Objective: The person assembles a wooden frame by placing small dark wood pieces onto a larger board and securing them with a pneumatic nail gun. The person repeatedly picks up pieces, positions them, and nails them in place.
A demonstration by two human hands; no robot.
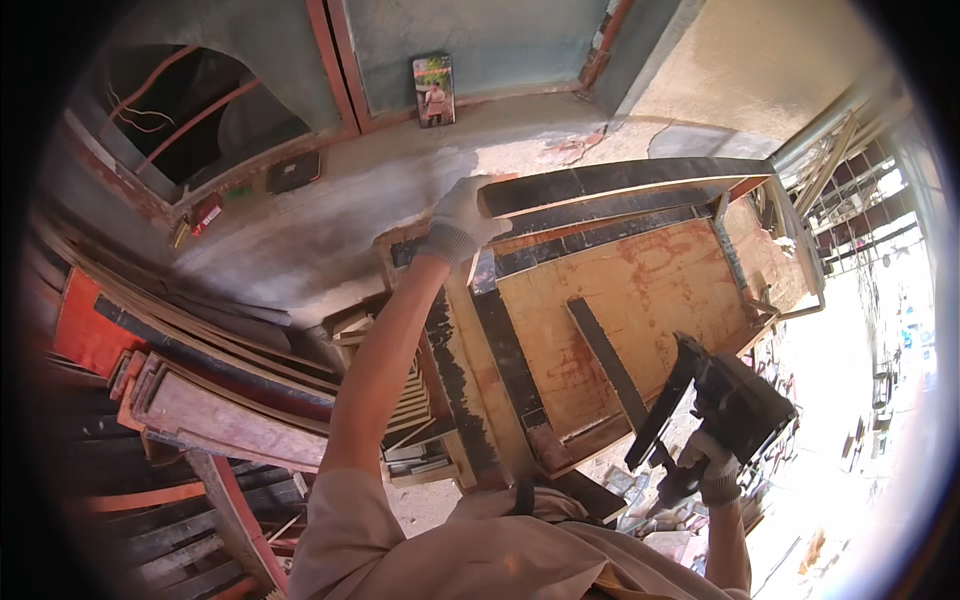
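My left hand (462, 212), in a pale knit glove, reaches forward and grips the left end of a long dark-faced wooden board (620, 182). The board stretches along the far side of a plywood-topped bench (660, 290). In my right hand (710, 462), also gloved, is a black nail gun (738, 400), raised over the bench's near right corner and apart from the board. The fingers wrap round its handle. Between the hands, a short dark wooden strip (607, 362) lies on the plywood.
At left are stacked planks and panels (235, 410), with a red-edged wooden frame (235, 510) below. Behind the bench, a ledge carries a picture-covered box (433, 92), a dark flat object (293, 172) and a small red pack (206, 213). Scraps (670, 520) litter the ground at lower right.
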